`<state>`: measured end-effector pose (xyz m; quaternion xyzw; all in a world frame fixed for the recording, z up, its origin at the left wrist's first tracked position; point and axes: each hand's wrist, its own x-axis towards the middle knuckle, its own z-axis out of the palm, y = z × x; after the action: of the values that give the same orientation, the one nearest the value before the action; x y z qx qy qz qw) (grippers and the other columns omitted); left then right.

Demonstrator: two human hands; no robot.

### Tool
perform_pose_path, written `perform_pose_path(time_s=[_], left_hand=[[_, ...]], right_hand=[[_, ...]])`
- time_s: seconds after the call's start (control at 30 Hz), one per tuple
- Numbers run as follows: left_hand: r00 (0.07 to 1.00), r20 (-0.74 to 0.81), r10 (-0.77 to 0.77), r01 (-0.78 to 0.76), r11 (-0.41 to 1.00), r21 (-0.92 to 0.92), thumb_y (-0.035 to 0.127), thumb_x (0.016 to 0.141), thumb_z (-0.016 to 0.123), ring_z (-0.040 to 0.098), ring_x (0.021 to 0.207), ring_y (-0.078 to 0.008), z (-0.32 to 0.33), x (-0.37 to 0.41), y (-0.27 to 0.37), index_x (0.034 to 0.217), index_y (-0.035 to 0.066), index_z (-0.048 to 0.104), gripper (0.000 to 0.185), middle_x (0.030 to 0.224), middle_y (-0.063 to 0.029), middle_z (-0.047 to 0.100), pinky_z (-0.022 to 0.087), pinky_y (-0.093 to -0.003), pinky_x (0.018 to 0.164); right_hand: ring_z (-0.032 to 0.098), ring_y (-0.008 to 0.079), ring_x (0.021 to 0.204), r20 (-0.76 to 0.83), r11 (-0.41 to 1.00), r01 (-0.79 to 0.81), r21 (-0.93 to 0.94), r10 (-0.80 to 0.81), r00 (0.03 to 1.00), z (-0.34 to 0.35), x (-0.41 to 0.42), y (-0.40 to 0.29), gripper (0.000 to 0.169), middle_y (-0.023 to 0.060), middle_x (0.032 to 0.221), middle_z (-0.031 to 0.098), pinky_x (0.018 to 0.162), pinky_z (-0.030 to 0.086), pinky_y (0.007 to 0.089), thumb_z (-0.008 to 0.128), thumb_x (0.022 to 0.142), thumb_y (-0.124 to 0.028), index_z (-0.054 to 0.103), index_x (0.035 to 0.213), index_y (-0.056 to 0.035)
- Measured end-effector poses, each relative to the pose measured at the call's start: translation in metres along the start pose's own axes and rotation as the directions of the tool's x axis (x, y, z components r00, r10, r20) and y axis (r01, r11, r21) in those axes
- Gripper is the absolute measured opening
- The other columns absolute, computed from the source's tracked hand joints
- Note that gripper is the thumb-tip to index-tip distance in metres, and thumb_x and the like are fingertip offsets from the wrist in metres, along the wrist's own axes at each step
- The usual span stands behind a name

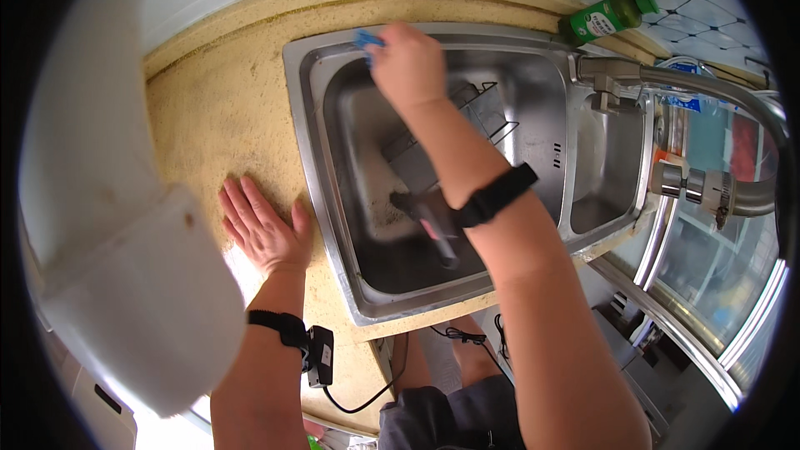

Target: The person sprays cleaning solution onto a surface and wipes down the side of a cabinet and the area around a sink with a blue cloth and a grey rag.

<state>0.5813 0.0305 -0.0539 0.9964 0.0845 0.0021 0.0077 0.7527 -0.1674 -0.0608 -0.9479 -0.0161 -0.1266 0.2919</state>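
Note:
My right hand (409,65) is closed around a blue cloth or scrubber (367,39), too blurred to tell which. It is at the far left corner of the stainless steel sink rim (304,128). To the left of the sink, my left hand (265,231) rests palm down on the yellow speckled countertop (219,112), holding nothing, with its thumb apart. In the large basin lies a grey metal holder with thin wire parts (415,165), partly hidden by my right forearm. A blurred brush-like tool with a dark handle (431,231) lies nearer to me.
A green capped bottle (603,19) stands at the back right corner. The metal faucet (687,80) reaches over the small basin (600,175). A large white object (150,306) blocks the left side. From a black device (321,356) on my left wrist, a cable hangs.

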Motion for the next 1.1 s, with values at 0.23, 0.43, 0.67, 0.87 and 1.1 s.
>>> perform_pose_path(time_s=[0.23,0.43,0.67,0.87,1.1], left_hand=[[1.0,0.0,0.002,-0.002,1.0,0.017,0.042,0.078,0.045,0.009,0.13,-0.0308,-0.007,-0.001,0.007,0.136,0.008,0.011,0.075,0.141,-0.0134,0.01,0.012,-0.0469,0.103],[1.0,0.013,0.018,-0.018,0.999,-0.045,0.041,0.078,0.046,0.009,0.13,-0.031,0.0,-0.003,0.007,0.136,0.008,0.011,0.075,0.141,-0.013,0.011,0.012,-0.0482,0.102],[0.997,0.041,-0.059,0.06,0.998,-0.036,0.042,0.077,0.046,0.01,0.13,-0.0322,-0.001,-0.005,0.001,0.135,0.007,0.014,0.075,0.141,-0.0136,0.012,0.012,-0.0481,0.102],[1.0,0.007,-0.023,0.024,0.998,-0.05,0.042,0.077,0.047,0.009,0.13,-0.0318,-0.001,0.0,0.006,0.135,0.006,0.016,0.075,0.14,-0.0143,0.013,0.011,-0.0475,0.102],[0.998,0.045,-0.053,0.055,0.996,-0.063,0.046,0.075,0.045,0.008,0.13,-0.033,0.001,-0.005,0.0,0.134,0.004,0.018,0.077,0.14,-0.0165,0.013,0.009,-0.0481,0.102]], right_hand=[[0.056,0.0333,0.065,-0.054,0.997,-0.083,-0.007,0.083,0.995,0.004,-0.005,-0.003,0.003,0.0158,0.068,0.056,0.06,0.046,0.0417,0.054,0.067,-0.007,0.054,0.067,-0.0045],[0.055,0.0353,0.066,0.216,0.956,-0.263,0.132,0.231,0.949,0.019,-0.021,-0.06,0.011,0.0181,0.067,0.055,0.059,0.045,0.0414,0.062,0.068,-0.012,0.059,0.063,-0.0033],[0.056,0.0292,0.074,0.626,0.979,-0.092,0.184,-0.044,0.779,-0.032,-0.145,-0.071,0.007,0.0135,0.074,0.054,0.064,0.046,0.0393,0.052,0.068,-0.004,0.057,0.073,-0.0036],[0.057,0.0309,0.067,0.023,0.999,-0.033,0.004,0.033,0.999,0.03,-0.016,-0.062,0.008,0.0158,0.073,0.057,0.062,0.047,0.0385,0.055,0.068,-0.008,0.058,0.064,-0.0019],[0.055,0.0335,0.069,0.341,0.984,-0.114,0.139,0.061,0.938,0.003,-0.103,-0.072,0.007,0.0168,0.071,0.054,0.062,0.045,0.0408,0.053,0.069,-0.007,0.056,0.066,-0.0014]])
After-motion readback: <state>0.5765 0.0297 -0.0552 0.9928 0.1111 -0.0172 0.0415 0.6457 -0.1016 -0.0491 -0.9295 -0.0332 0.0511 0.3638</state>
